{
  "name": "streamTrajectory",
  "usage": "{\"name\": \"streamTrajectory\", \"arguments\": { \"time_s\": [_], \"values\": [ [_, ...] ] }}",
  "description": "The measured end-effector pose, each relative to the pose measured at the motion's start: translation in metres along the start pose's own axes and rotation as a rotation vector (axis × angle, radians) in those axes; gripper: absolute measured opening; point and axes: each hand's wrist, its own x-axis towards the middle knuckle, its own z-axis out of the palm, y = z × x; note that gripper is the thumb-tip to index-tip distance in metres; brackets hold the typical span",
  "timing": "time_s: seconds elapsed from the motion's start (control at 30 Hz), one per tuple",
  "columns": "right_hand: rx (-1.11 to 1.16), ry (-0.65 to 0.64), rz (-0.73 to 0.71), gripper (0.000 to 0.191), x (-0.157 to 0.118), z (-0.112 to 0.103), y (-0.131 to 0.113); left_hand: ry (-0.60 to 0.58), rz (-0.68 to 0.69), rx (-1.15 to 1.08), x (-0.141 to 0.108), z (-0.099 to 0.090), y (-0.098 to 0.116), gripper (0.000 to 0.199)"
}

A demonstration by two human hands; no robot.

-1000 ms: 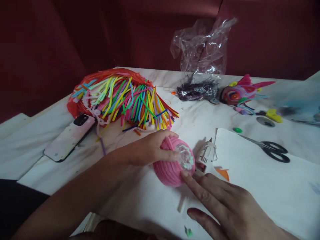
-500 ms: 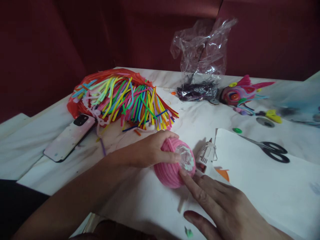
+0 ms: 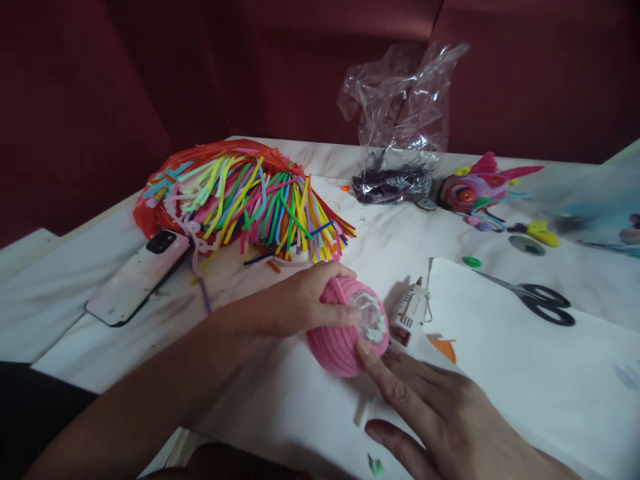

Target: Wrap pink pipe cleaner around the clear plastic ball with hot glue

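Observation:
A rounded object wrapped in pink strands (image 3: 333, 350) is tilted above the table, a clear, shiny patch showing on its right end. My left hand (image 3: 305, 303) grips it from the left, thumb across the front and fingers over the top. My right hand (image 3: 430, 407) touches its lower right edge with the index fingertip; the thumb is spread away, and the other fingers reach behind it, partly hidden. Just right of the pink object lies a white glue gun (image 3: 410, 310), with an orange piece (image 3: 443, 347) nearby.
Colourful pipe cleaners (image 3: 270, 207) spill from a red bag, beside a phone (image 3: 137, 277). Behind are a clear bag with dark strands (image 3: 393, 183) and a pink craft figure (image 3: 473, 190). Black-handled scissors (image 3: 545, 301) rest partly on white paper (image 3: 525, 373).
The view has shifted very slightly. Both hands and the pink object keep nearly the same pose.

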Motion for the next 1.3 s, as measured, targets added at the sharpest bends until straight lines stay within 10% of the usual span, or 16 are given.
{"name": "streamTrajectory", "arguments": {
  "time_s": [0.7, 1.3],
  "values": [
    [0.024, 0.074, -0.03, 0.031, -0.008, 0.004, 0.01, 0.099, -0.051, 0.088, -0.005, 0.005, -0.001, 0.072],
    [0.048, 0.022, 0.024, 0.04, -0.004, 0.011, 0.002, 0.051, -0.019, 0.092, -0.004, 0.003, 0.006, 0.048]
  ]
}}
